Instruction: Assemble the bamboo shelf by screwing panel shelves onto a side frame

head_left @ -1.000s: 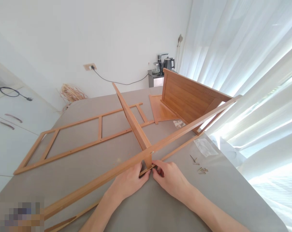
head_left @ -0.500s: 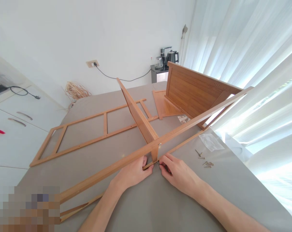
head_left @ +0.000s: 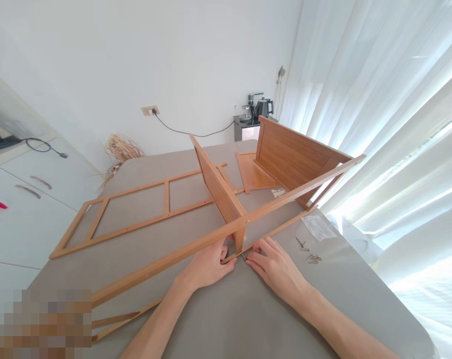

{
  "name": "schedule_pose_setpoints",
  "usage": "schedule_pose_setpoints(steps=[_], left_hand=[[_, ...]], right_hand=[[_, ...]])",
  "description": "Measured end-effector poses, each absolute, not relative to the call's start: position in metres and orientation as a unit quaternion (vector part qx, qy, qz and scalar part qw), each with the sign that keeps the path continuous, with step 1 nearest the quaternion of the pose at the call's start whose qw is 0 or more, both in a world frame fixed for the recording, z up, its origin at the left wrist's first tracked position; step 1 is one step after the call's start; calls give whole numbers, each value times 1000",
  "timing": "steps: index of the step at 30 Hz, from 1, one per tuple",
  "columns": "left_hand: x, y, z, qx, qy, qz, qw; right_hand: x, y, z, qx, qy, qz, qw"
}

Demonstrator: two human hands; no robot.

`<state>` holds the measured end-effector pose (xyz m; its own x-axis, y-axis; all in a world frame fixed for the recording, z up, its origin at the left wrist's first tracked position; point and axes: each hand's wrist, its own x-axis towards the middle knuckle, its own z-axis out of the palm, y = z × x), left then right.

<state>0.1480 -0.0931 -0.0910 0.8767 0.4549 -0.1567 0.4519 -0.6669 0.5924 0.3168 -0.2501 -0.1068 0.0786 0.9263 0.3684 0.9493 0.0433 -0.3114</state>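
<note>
A wooden side frame (head_left: 181,248) stands on edge across the table, with a wooden shelf board (head_left: 218,187) joined to it at right angles. My left hand (head_left: 207,264) is closed around the frame's lower rail, left of the shelf board's end. Just right of that joint, my right hand (head_left: 273,262) has thumb and fingers close to a small metal screw (head_left: 243,257), which sticks out of the lower rail. The right fingertips are at its outer end. A screw head (head_left: 247,222) shows in the upper rail above the same board.
Several loose screws (head_left: 313,259) and a clear plastic bag (head_left: 319,227) lie at right. A second ladder-like frame (head_left: 126,229) lies flat at left. A wide wooden panel (head_left: 295,154) stands behind. A kettle (head_left: 264,107) is on a far cabinet.
My view has shifted slightly, so the frame and panels sit a little lower and further left. The right hand's fingers have changed position around the screw; the left hand keeps its hold.
</note>
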Motion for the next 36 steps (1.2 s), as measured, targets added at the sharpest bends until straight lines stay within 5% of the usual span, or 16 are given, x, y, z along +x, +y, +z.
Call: schedule_pose_setpoints(steps=[19, 26, 31, 36], left_hand=[[143, -84, -73, 887, 194, 37, 417], [145, -84, -69, 873, 188, 65, 445], [148, -85, -72, 865, 192, 82, 457], [149, -84, -77, 869, 187, 92, 449]], right_hand=[[304, -252, -112, -706, -643, -4, 297], [283, -248, -102, -722, -481, 185, 462], [278, -240, -95, -587, -337, 376, 633], [278, -236, -97, -511, -306, 438, 673]])
